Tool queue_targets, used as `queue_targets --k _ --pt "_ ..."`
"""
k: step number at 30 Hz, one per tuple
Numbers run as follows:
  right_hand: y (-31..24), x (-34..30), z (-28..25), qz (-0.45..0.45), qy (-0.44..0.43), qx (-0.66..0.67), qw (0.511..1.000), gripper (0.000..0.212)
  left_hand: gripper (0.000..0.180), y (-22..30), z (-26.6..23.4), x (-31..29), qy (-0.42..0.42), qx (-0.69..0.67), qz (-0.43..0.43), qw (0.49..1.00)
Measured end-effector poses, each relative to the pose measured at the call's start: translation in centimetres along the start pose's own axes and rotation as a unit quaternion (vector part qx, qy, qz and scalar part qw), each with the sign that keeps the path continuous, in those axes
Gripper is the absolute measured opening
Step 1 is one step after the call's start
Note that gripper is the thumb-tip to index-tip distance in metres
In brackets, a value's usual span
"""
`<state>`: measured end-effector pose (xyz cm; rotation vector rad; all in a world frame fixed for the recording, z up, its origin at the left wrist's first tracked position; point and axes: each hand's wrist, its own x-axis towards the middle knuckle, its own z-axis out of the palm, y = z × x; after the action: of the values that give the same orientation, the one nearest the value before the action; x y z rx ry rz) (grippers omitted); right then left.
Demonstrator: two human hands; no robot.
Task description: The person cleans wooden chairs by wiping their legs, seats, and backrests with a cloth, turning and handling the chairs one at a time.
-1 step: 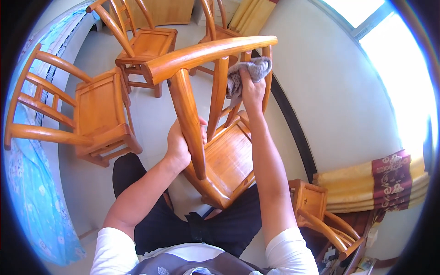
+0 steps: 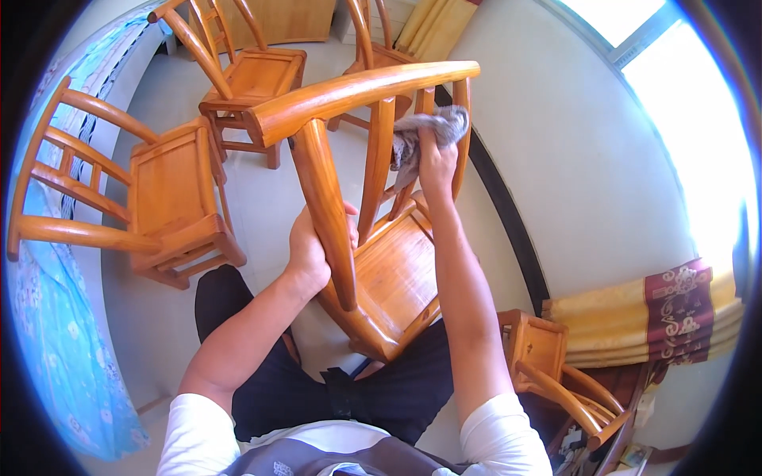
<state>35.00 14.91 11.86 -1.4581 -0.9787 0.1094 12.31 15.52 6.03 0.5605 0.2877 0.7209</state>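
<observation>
A glossy orange-brown wooden chair (image 2: 397, 266) stands tilted between my legs, its backrest rising toward me. My left hand (image 2: 309, 247) is closed round the thick left back post, with its fingertips showing on the far side. Higher up, beneath the curved top rail (image 2: 365, 94), my right hand (image 2: 438, 163) grips a crumpled grey patterned cloth (image 2: 406, 143). The cloth presses round a slat of the backrest near the right post. Part of that slat is hidden by the cloth and my fingers.
More wooden chairs stand around: one at the left (image 2: 171, 186), one at the far left (image 2: 258, 75), another behind the top rail (image 2: 381, 59) and one at the lower right (image 2: 540, 349). A white wall (image 2: 548, 143) with a dark skirting runs along the right. Blue curtains (image 2: 59, 317) hang left.
My right hand and the cloth have slid slightly down along the backrest slat. My left hand and the chair stay where they were.
</observation>
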Motion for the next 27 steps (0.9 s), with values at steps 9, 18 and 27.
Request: queue_targets --k 9,18,27 --pt "14.6 -10.0 -4.5 0.145 -0.059 -0.011 0.988 0.029 0.038 -0.4 0.1 0.3 -0.018 -0.010 0.003 1.000" --pt "13.1 -10.5 -1.4 0.113 0.013 -0.101 0.988 0.043 0.039 -0.3 0.0 0.3 -0.010 -0.011 0.011 1.000" --pt "12.6 -8.0 -0.4 0.012 0.088 -0.083 0.993 0.047 0.040 -0.1 0.2 0.3 -0.017 -0.003 0.004 1.000"
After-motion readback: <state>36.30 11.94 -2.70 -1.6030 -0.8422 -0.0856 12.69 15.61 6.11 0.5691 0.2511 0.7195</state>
